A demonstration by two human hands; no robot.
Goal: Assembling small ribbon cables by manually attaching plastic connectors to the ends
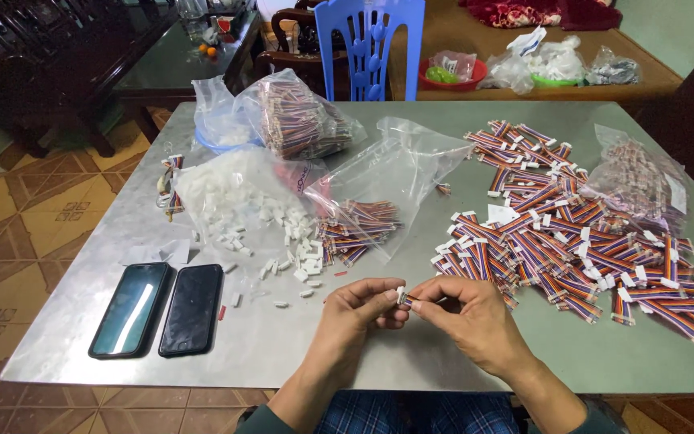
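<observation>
White connector (400, 295) sat pinched in the left hand (359, 309), low over the counter (299, 345) at six o'clock; the right hand (467, 313) pinched thin wire ends against it, fingertips meeting for fine alignment.

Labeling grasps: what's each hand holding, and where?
Left hand pinches a white connector by its sides at the fingertips. Right hand touches its end; hold unclear.

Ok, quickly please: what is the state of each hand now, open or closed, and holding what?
Left hand: closed, pinching a small white connector between its fingertips.
Right hand: closed, fingertips at the same connector; what it holds cannot be told.
</observation>
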